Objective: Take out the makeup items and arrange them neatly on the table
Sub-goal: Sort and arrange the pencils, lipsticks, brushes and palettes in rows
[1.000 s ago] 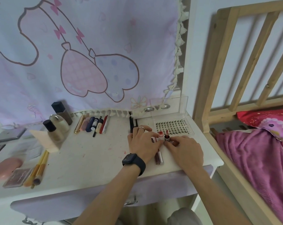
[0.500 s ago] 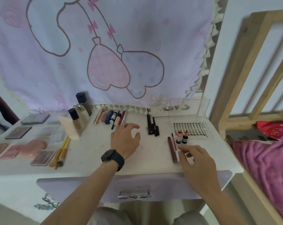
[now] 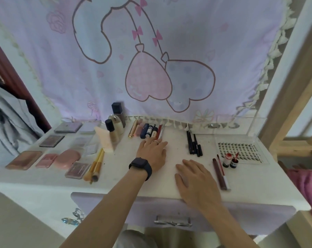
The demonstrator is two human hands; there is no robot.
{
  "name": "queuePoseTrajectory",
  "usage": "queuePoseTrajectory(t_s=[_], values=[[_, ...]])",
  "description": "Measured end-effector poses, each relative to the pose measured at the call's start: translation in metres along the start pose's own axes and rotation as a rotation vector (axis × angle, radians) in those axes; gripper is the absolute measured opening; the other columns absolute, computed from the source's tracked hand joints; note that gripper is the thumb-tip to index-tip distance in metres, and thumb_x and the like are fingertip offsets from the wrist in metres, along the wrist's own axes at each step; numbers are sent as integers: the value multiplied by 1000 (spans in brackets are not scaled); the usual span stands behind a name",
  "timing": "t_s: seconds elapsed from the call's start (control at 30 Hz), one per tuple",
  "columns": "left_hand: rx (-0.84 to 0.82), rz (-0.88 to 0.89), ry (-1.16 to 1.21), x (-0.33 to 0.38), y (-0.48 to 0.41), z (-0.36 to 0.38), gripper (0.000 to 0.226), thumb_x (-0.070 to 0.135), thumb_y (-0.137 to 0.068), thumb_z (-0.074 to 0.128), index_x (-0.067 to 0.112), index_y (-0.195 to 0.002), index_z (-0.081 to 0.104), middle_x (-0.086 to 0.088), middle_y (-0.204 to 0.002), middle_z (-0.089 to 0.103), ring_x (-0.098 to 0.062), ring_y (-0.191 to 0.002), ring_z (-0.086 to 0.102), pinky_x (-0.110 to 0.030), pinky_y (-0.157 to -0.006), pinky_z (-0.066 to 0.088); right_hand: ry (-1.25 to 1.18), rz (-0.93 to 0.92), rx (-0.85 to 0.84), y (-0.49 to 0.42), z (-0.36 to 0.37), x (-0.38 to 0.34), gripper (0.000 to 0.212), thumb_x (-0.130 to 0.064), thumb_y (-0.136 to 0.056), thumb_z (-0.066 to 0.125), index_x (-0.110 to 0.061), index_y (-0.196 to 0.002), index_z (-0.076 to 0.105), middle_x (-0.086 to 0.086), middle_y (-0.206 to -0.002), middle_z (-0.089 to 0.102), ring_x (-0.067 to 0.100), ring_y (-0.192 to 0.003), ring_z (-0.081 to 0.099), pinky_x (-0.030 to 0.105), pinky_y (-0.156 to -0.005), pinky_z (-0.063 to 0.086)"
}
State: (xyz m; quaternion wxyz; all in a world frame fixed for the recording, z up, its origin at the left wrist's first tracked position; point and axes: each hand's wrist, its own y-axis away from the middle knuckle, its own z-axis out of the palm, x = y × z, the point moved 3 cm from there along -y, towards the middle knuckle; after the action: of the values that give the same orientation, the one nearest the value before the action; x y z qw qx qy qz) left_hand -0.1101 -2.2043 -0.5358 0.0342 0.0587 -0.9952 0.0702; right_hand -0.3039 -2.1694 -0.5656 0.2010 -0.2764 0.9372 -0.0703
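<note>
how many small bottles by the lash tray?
2. The red-capped bottle stands at the front-left corner of the lash tray. The dark bottle stands just right of it, at the tray's front edge. No others visible there.

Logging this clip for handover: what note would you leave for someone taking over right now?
Left hand: open, holds nothing, on the table near the lipstick row.
Right hand: open, flat on the table.
Laid out: palettes and brushes left, bottles at the back, black pencils, lash tray, two small vials, dark lip tubes right.
Drawer is closed.
Left: perhaps straighten the angled brushes.
</note>
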Motion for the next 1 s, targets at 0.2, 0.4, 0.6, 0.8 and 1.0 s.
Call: queuePoseTrajectory(t_s=[0.2,0.4,0.6,0.8,1.0], values=[[20,-11,22,-3,3,-1,41,38,-100,40,27,-138,52,-1,-151,46,-22,-141,33,-42,-111,29,-22,23,15,2,1,-1,55,-55,-99,31,-33,-144,54,-9,-155,46,12,-146,34,31,-122,26],[153,-138,12,-1,13,-11,37,49,-99,44,27,-125,55,0,-127,62,-23,-119,50,-38,-94,41,-33,28,51,4,0,-2,51,-52,-99,37,-31,-142,58,-9,-152,49,11,-145,36,30,-121,27],[67,-296,61,-4,16,-11,38,46,-100,45,19,-121,59,-4,-115,63,-25,-108,51,-37,-81,44,-40,25,97,3,-1,-3,55,-53,-96,35,-29,-138,62,-8,-148,55,12,-142,42,31,-118,32],[156,-224,282,-3,36,-13,26,36,-103,48,22,-117,65,1,-106,61,-18,-97,50,-34,-83,47,-84,46,71,4,-2,-1,56,-56,-98,38,-30,-144,54,-12,-150,51,7,-142,38,28,-117,30],[270,-61,618,5,83,-2,17,28,-103,50,24,-117,58,7,-100,61,-13,-92,54,-24,-79,46,-414,211,96,2,-10,1,64,-83,-85,29,-47,-137,33,-37,-109,56,-3,-109,52,29,-87,41]])
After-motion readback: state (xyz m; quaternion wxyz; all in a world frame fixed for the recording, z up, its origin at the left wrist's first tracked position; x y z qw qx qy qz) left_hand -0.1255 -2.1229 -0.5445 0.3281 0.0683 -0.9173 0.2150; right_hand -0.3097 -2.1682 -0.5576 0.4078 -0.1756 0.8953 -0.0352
